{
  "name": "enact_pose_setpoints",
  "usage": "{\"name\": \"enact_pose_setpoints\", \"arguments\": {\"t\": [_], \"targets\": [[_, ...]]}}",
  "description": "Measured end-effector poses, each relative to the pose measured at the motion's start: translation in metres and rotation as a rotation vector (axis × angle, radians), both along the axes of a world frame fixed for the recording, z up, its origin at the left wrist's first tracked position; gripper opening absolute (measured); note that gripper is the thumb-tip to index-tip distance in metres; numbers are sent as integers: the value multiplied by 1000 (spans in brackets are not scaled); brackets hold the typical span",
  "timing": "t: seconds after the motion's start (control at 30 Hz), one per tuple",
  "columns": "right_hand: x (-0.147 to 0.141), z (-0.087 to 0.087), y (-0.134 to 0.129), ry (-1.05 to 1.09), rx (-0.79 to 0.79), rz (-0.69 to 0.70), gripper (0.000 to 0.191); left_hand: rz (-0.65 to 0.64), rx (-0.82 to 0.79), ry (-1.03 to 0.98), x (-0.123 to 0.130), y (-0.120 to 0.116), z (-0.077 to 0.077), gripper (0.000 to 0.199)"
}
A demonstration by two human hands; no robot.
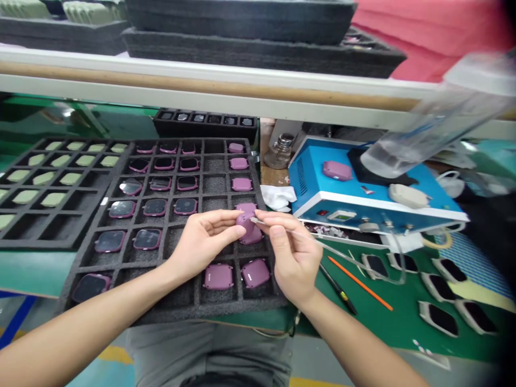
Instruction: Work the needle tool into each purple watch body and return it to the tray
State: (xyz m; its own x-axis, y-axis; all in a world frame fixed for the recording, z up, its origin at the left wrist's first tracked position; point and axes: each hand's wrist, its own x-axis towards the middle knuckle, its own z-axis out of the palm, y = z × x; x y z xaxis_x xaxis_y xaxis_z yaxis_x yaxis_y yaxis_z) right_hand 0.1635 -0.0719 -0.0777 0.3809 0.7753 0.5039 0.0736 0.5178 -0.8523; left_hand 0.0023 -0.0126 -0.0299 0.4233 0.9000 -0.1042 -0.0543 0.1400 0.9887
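Above the right-hand columns of a black foam tray, my left hand pinches a purple watch case between thumb and fingers. My right hand is closed on a thin clear tube, whose pale tip meets or nearly meets the case. Just beneath, another purple case sits in a compartment, partly covered. Two more purple cases lie face down close to me in the tray. Dark-screened purple watches fill many compartments on the left.
A second foam tray with pale green cases stands at left. To the right is a blue machine bearing a clear cylinder. An orange stick, a black pen and several white-framed watches lie on the green mat. A shelf crosses above.
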Motion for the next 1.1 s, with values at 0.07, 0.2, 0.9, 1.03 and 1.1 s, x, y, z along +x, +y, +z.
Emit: {"name": "enact_pose_setpoints", "arguments": {"t": [0.07, 0.2, 0.9, 1.03, 1.1], "targets": [[1, 2, 1, -16, 4, -7, 17, 16, 2, 11, 0, 1, 0, 38], [1, 5, 3, -41, 19, -28, 17, 35, 4, 36, 1, 1, 1, 41], [1, 8, 4, -12, 25, -5, 17, 20, 31, 44, 0, 2, 2, 37], [1, 7, 4, -17, 28, -14, 17, 27, 22, 49, 1, 2, 2, 38], [1, 7, 4, -15, 23, -11, 17, 28, 15, 47, 1, 3, 3, 39]]}}
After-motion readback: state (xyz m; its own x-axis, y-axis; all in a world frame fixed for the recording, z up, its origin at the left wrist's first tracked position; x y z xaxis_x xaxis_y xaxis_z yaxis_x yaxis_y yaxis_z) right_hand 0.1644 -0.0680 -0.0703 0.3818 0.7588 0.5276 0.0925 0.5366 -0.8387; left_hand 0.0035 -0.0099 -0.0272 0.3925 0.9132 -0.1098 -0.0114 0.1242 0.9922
